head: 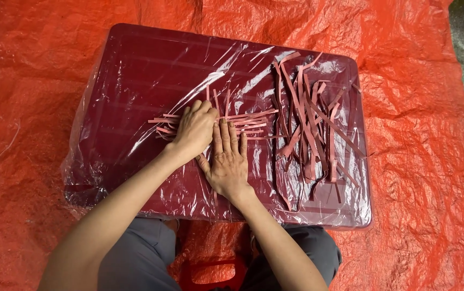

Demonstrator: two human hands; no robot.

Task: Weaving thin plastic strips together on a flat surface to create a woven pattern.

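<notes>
Pressing flat: right hand [227, 161] fingers spread open on crossed pink paper strips [245, 121]; left hand [193, 131] curled, knuckles down, pinning same strips mid-board. Plastic-wrapped maroon board [135, 81] beneath; loose strip pile [310, 124] well right. Best kept square, even pressure, film unwrinkled. Orange tarp [420, 161] around.

Left hand [193, 130], frame centre, knuckles up, fingers curled downward; right hand [227, 161] just beside it, flat, palm down, fingers extended toward upper frame. Both forearms enter from the lower edge.
</notes>
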